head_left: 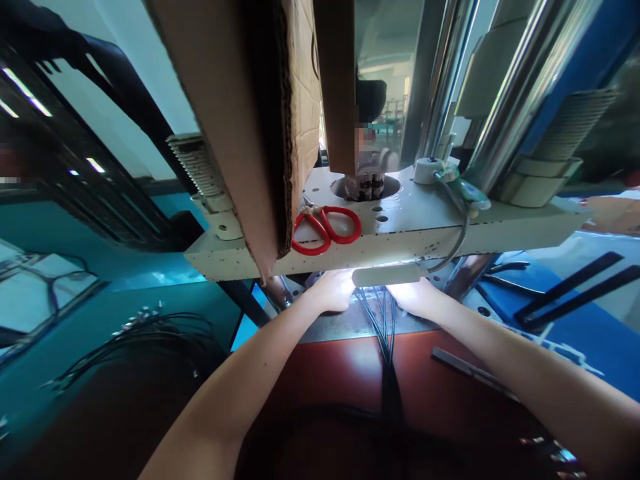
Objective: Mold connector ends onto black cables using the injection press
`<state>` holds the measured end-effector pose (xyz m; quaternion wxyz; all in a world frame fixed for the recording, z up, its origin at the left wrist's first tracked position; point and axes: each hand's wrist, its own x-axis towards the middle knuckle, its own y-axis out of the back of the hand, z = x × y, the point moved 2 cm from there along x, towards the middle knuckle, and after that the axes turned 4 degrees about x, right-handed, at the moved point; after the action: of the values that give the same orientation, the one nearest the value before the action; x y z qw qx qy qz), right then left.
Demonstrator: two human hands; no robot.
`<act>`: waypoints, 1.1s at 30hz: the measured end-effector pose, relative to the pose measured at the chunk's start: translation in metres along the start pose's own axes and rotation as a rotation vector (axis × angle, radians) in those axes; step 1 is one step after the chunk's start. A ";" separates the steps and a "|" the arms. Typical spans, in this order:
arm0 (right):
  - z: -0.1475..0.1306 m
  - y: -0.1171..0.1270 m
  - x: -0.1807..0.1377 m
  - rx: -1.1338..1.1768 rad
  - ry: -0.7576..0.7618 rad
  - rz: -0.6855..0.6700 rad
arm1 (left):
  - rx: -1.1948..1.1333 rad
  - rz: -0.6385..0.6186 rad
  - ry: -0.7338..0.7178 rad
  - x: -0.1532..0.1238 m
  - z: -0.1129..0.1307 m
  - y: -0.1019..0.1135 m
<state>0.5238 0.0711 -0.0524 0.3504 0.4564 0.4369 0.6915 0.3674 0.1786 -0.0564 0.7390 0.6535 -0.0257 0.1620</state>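
Observation:
Both of my arms reach forward under the white plate [400,230] of a press machine. My left hand [333,291] and my right hand [413,295] sit close together in bright light beneath that plate. Between them runs a bundle of thin black cables [384,327], which comes back toward me over the red-brown bench [340,373]. The fingers of both hands are hidden under the plate and washed out by the light, so I cannot see whether they grip the cables.
Red-handled scissors [326,230] lie on the plate, beside a hanging cardboard sheet [260,120]. More black cables [135,340] lie at the left. Chrome columns [505,107] rise at the right. A blue surface [575,327] with black strips [575,293] is at the right.

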 end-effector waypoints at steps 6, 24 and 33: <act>0.001 0.006 0.004 0.002 -0.003 -0.088 | -0.009 0.013 0.060 0.004 -0.005 -0.012; 0.005 0.000 -0.017 -0.053 -0.188 0.111 | 0.297 -0.110 0.049 0.009 0.003 0.000; 0.013 0.002 -0.001 -0.014 -0.152 -0.056 | 0.267 -0.064 0.030 0.009 0.000 -0.003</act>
<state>0.5356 0.0733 -0.0479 0.4050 0.4925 0.4169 0.6478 0.3772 0.1804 -0.0573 0.6507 0.7439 0.0279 0.1500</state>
